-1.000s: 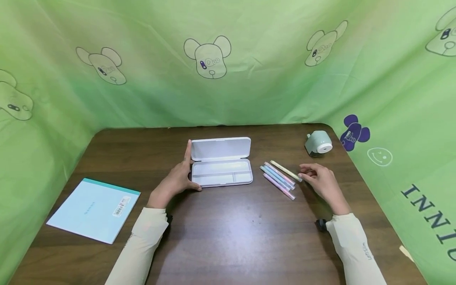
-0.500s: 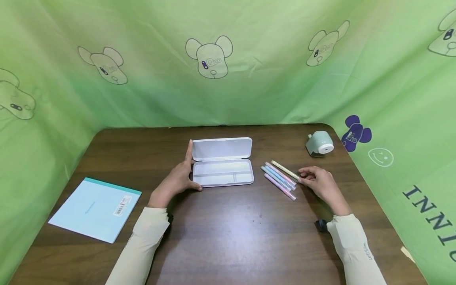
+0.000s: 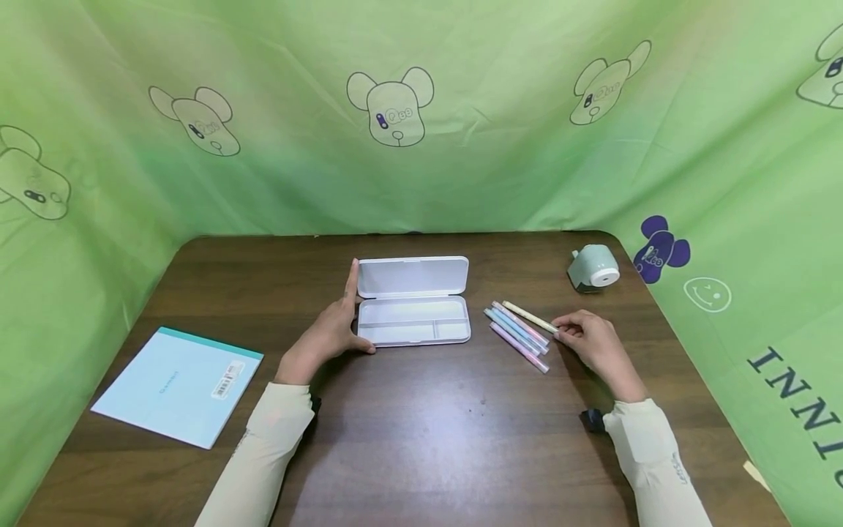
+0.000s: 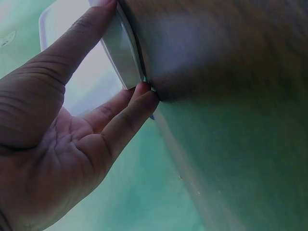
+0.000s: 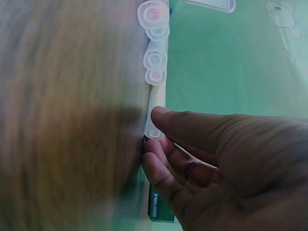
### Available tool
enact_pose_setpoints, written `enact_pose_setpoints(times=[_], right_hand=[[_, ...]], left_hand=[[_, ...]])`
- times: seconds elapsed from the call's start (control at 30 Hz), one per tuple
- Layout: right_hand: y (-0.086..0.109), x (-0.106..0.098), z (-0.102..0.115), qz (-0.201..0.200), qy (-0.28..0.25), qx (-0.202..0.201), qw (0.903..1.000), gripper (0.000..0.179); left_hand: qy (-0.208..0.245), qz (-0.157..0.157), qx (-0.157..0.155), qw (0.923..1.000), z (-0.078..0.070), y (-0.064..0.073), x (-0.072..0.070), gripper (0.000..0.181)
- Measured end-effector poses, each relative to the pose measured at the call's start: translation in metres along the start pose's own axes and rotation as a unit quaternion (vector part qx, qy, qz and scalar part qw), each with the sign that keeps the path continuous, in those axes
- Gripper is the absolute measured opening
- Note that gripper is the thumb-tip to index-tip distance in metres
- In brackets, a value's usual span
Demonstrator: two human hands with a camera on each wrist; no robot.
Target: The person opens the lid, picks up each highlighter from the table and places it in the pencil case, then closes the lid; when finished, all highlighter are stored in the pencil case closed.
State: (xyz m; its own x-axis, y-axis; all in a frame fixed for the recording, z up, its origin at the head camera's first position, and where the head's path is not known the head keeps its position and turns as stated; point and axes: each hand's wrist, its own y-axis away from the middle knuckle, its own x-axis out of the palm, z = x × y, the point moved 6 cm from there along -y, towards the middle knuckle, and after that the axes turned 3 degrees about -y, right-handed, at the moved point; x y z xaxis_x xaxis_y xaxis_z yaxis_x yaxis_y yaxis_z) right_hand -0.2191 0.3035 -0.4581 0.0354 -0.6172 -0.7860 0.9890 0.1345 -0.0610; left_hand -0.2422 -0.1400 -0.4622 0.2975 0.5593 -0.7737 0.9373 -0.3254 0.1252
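A white pencil case lies with its lid up, showing a tray with a long compartment and smaller ones. My left hand holds its left end, thumb at the front corner and index finger stretched along the lid's side. In the left wrist view the other fingertips sit against the case's end. To the right, my right hand pinches the near end of a pale yellow pen between thumb and fingers. Beside that pen lie several pink and blue pens, close together and slanted.
A pale green pencil sharpener stands at the table's back right corner. At the left lies a light blue notebook with a barcode label. A green printed cloth hangs behind the brown table.
My right fingers have closed in on the yellow pen's end, which stays in place. My left hand keeps its place on the pencil case. The head view has shifted slightly.
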Motion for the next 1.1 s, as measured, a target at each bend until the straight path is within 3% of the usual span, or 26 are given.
enact_pose_setpoints(times=[0.17,0.27,0.63,0.83,0.97,1.1], right_hand=[[0.0,0.0,0.001,-0.002,0.006,-0.003,1.0,0.009],[0.0,-0.001,0.002,-0.004,0.007,-0.001,1.0,0.008],[-0.001,-0.001,0.001,-0.009,0.01,0.017,0.9998,0.007],[-0.002,-0.003,-0.002,-0.035,0.007,0.026,0.999,0.009],[-0.002,-0.006,-0.003,-0.053,0.002,0.031,0.9981,0.012],[-0.001,-0.008,0.001,-0.07,-0.002,0.022,0.9973,0.011]], left_hand=[[-0.004,-0.003,0.008,1.0,0.004,-0.002,0.002,0.164],[0.004,0.006,0.0,1.0,-0.005,0.002,-0.002,0.161],[-0.003,0.002,-0.003,1.0,-0.006,0.004,-0.004,0.161],[0.001,-0.002,-0.002,1.0,-0.005,0.004,-0.004,0.158],[0.005,0.003,-0.002,1.0,-0.003,0.003,-0.003,0.161],[0.003,-0.002,0.01,0.9999,0.015,-0.007,0.005,0.166]])
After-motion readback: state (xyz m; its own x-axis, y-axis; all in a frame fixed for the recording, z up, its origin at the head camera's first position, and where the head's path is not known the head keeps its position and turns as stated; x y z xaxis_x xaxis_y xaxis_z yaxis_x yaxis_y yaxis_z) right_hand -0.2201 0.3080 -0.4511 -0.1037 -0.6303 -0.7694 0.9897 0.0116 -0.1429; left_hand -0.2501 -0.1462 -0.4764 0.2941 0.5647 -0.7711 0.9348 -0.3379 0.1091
